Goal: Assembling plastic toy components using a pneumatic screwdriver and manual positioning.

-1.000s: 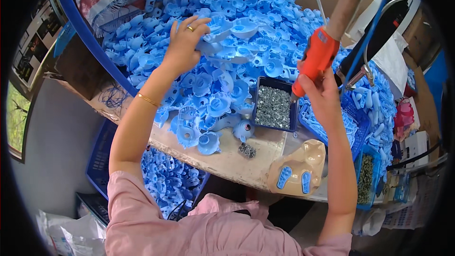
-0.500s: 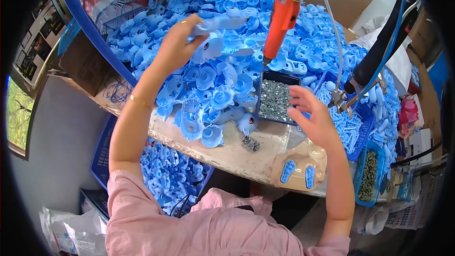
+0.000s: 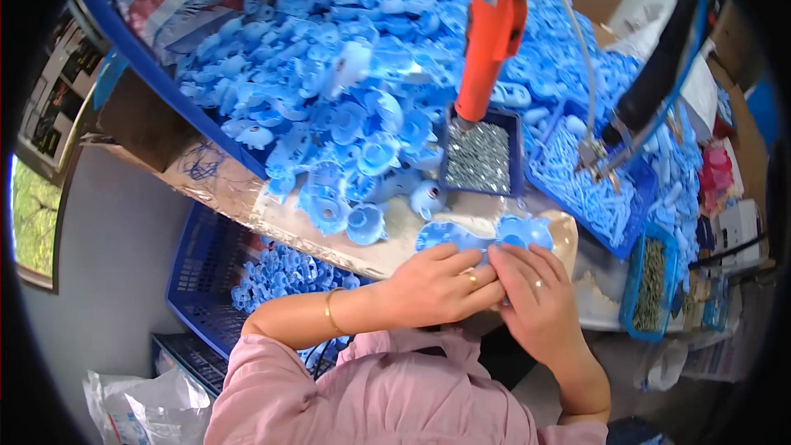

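Observation:
At the table's front edge both hands meet on a blue plastic toy shell (image 3: pixel 449 236), which has a long lobe on the left and a rounded, cupped lobe (image 3: pixel 525 231) on the right. My left hand (image 3: pixel 445 284) has its fingers closed on the near edge. My right hand (image 3: pixel 535 301) presses beside it, its fingertips at the middle and right lobe. Beneath lies a tan fixture (image 3: pixel 565 239), mostly covered. Just beyond the shell sits a blue toy head with an eye (image 3: pixel 428 198). Above a dark tray of screws (image 3: pixel 478 158) hangs an orange-red power screwdriver (image 3: pixel 488 53).
A big heap of blue plastic parts (image 3: pixel 305 58) fills the far table. To the right stand a blue basket of slim parts (image 3: pixel 589 177) and a blue bin of screws (image 3: pixel 649 280). A black hose-like arm (image 3: pixel 659 66) hangs there. Below left, a blue crate (image 3: pixel 194 288) holds more parts.
My left hand has come back from the heap to the front edge. My right hand has moved down from the screw tray. A shell now covers the fixture and its two small blue pieces.

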The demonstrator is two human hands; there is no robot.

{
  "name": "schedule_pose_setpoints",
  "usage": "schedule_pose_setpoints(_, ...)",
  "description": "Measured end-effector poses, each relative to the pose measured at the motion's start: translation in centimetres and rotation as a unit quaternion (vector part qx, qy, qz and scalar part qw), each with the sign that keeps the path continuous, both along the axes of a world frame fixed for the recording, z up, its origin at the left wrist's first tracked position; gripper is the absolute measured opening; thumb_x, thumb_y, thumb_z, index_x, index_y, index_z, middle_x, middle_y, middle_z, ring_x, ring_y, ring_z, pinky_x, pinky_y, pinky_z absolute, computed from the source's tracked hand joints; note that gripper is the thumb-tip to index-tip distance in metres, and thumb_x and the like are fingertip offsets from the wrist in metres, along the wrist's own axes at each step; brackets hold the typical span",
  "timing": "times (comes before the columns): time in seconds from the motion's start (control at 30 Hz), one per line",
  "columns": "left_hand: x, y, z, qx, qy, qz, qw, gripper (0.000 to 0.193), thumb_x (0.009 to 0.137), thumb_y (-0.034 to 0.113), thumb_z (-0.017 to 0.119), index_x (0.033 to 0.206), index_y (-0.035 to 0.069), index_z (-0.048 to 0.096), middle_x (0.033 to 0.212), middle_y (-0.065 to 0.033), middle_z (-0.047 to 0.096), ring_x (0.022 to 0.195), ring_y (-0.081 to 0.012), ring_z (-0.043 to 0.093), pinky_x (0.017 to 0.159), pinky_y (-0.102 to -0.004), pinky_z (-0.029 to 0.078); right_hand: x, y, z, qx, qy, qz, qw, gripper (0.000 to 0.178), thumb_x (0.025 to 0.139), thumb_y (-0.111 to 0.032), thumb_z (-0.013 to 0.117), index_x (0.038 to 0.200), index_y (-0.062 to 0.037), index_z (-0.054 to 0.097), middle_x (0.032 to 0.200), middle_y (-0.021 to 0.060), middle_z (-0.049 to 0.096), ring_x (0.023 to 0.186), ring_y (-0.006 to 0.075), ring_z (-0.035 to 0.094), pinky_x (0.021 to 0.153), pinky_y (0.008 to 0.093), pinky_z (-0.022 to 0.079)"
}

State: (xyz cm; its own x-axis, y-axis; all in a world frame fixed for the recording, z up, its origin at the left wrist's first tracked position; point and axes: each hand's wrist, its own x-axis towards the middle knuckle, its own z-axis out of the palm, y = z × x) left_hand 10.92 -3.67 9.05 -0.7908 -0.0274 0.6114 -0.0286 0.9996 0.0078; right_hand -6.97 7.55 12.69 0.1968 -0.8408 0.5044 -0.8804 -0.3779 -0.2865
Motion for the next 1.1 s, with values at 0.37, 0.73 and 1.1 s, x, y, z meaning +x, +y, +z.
schedule_pose_setpoints(0.37, -4.6, 0.2, -4.6, 0.281, 0.032, -0.018, 0.959, 0.087, 0.071, 0.016, 0.084, 0.144, 0.003, 0.04, 0.141, -0.0186, 0.05, 0.129, -0.0389, 0.048, 0.111, -0.05, 0.037, -11.0, 6.1, -4.8, 0.087, -0.091, -0.09, 0.988, 0.045, 0.065, 0.018, 0.058, 0.1, -0.0046, 0.074, 0.112, 0.0101, 0.073, 0.125, 0.0341, 0.059, 0.098, 0.0429, 0.05)
schedule_pose_setpoints(0.73, -5.8, 1.7, -9.7, 0.391, -0.083, 0.042, 0.916, 0.095, 0.071, 0.023, 0.083, 0.149, 0.003, 0.032, 0.146, -0.022, 0.044, 0.136, -0.0417, 0.039, 0.115, -0.0489, 0.031, -10.6, 4.2, -5.7, 0.188, -0.022, 0.001, 0.982, 0.042, 0.073, 0.002, 0.065, 0.112, -0.0103, 0.072, 0.127, 0.004, 0.067, 0.127, 0.0331, 0.055, 0.106, 0.0449, 0.044)
schedule_pose_setpoints(1.1, -5.9, 2.1, -9.4, 0.383, -0.09, 0.051, 0.918, 0.085, 0.074, 0.021, 0.082, 0.146, 0.005, 0.04, 0.147, -0.0217, 0.043, 0.14, -0.0426, 0.036, 0.116, -0.0507, 0.03, -7.2, 4.4, -9.1, 0.208, 0.084, -0.043, 0.973, 0.045, 0.078, -0.003, 0.062, 0.122, -0.0116, 0.068, 0.104, 0.0012, 0.066, 0.095, 0.0228, 0.06, 0.08, 0.0325, 0.053)
